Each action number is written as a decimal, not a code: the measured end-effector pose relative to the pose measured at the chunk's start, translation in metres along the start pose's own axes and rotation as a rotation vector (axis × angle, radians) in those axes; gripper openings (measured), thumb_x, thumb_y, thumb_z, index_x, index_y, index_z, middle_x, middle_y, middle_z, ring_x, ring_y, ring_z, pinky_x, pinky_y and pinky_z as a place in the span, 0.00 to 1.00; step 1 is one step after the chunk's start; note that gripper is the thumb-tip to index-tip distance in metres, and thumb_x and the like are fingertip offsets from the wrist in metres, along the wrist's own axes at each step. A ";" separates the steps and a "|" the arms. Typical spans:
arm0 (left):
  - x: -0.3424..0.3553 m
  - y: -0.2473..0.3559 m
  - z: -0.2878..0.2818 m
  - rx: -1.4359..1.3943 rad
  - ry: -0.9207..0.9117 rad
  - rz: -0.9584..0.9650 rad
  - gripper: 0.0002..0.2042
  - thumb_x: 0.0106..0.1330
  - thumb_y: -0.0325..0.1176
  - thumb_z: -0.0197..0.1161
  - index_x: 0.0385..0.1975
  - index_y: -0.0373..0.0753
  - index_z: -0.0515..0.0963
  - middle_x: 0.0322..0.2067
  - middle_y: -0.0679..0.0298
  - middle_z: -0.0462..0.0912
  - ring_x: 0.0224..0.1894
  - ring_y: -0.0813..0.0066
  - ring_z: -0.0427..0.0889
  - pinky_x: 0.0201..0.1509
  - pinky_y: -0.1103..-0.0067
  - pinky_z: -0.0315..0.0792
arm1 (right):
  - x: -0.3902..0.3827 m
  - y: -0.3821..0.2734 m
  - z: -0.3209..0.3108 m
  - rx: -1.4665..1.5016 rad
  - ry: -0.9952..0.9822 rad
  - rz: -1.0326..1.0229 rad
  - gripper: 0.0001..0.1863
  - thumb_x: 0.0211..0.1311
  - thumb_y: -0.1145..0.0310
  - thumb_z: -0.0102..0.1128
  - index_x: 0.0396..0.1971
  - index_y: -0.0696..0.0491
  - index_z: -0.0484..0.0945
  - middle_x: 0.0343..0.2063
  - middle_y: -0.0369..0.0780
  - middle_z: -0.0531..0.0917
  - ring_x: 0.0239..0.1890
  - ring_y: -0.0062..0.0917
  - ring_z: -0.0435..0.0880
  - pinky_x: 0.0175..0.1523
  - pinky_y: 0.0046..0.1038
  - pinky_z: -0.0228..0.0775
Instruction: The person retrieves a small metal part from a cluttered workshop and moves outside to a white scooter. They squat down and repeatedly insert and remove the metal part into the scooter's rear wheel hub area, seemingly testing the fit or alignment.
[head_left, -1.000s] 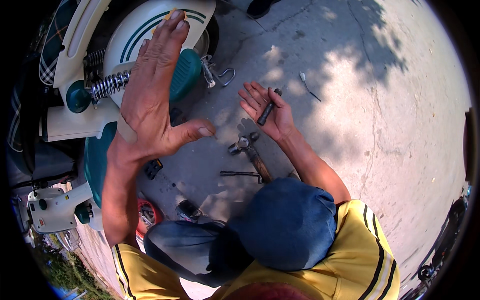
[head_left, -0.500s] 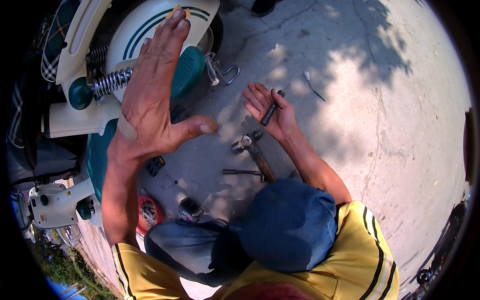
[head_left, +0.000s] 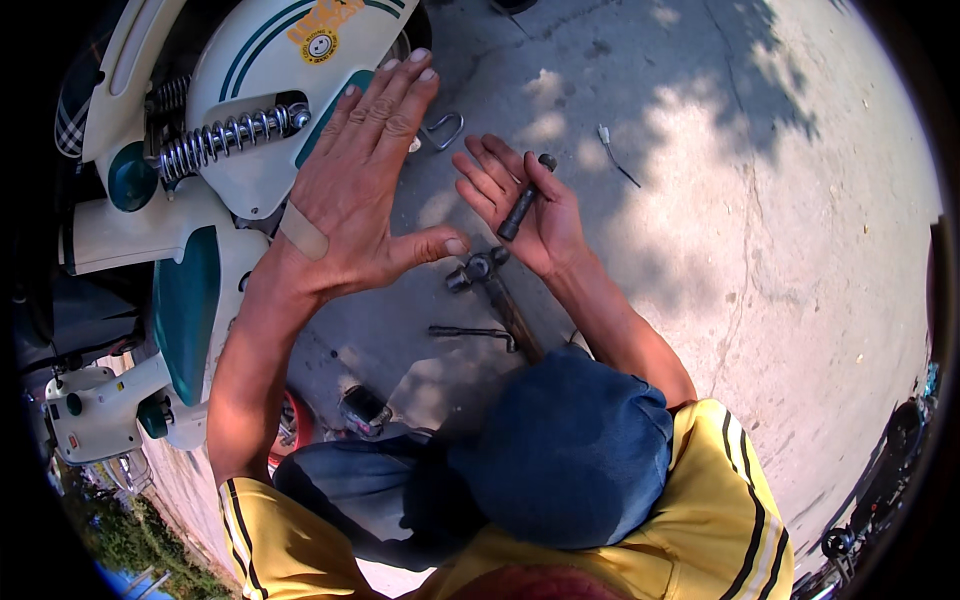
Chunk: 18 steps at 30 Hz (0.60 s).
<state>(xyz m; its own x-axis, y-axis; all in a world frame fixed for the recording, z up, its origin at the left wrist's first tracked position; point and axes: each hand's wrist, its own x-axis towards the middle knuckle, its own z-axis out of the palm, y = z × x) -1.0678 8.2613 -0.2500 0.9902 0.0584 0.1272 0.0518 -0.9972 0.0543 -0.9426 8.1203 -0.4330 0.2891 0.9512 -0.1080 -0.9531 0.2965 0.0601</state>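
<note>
My left hand (head_left: 345,215) is raised in front of me, back up, its fingers stretched out and its thumb spread wide. A plaster strip (head_left: 303,232) lies across it near the wrist, and nothing is held. To its right, my right hand (head_left: 560,235) is turned palm up with the fingers loosely extended. Its thumb pins a short dark metal rod (head_left: 519,212) with thicker ends against the palm; its exact kind is unclear. Below the hands, a ball-peen hammer (head_left: 508,308) with a worn wooden handle rests on the ground beside a dark bent wrench (head_left: 465,331).
A white and green scooter (head_left: 120,240) with a chrome spring (head_left: 230,140) stands at left. A metal hook (head_left: 447,132) shows beyond my left hand. A white-ended cable (head_left: 606,140) lies on the concrete (head_left: 790,280). Near my knee are a red container (head_left: 300,425) and a dark object (head_left: 365,410).
My left hand has moved right, away from the scooter and closer to my right hand. The right hand has shifted slightly left and up in view, still with the rod.
</note>
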 end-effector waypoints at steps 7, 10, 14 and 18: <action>-0.012 0.013 -0.011 -0.097 0.009 0.127 0.48 0.56 0.62 0.70 0.71 0.36 0.62 0.71 0.51 0.66 0.73 0.51 0.65 0.76 0.57 0.60 | -0.009 0.001 0.003 -0.041 -0.012 0.059 0.27 0.81 0.59 0.43 0.70 0.59 0.63 0.70 0.47 0.69 0.71 0.42 0.69 0.75 0.43 0.62; -0.044 0.032 -0.017 -0.214 -0.023 0.263 0.34 0.56 0.45 0.74 0.61 0.34 0.75 0.61 0.51 0.78 0.65 0.52 0.77 0.68 0.59 0.72 | -0.039 0.015 -0.018 -0.142 0.004 0.319 0.28 0.80 0.60 0.44 0.72 0.60 0.60 0.70 0.48 0.69 0.71 0.38 0.70 0.76 0.40 0.62; -0.108 0.029 0.006 -0.259 0.005 0.057 0.22 0.58 0.34 0.72 0.53 0.35 0.80 0.54 0.53 0.83 0.58 0.55 0.82 0.64 0.63 0.76 | -0.077 0.051 -0.025 -0.155 0.121 0.571 0.32 0.76 0.67 0.50 0.74 0.61 0.55 0.72 0.50 0.65 0.75 0.37 0.64 0.78 0.39 0.57; -0.100 0.026 0.027 -0.301 0.110 0.061 0.19 0.60 0.32 0.71 0.51 0.36 0.80 0.52 0.55 0.84 0.56 0.58 0.84 0.61 0.68 0.78 | -0.105 0.020 -0.018 -0.159 0.165 0.491 0.33 0.73 0.71 0.48 0.75 0.61 0.52 0.76 0.51 0.57 0.79 0.39 0.54 0.81 0.39 0.44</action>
<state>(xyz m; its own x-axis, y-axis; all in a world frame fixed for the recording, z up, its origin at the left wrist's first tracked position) -1.1620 8.2285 -0.2877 0.9693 0.0197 0.2450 -0.0646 -0.9413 0.3314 -0.9931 8.0248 -0.4382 -0.1997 0.9446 -0.2605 -0.9780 -0.2087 -0.0071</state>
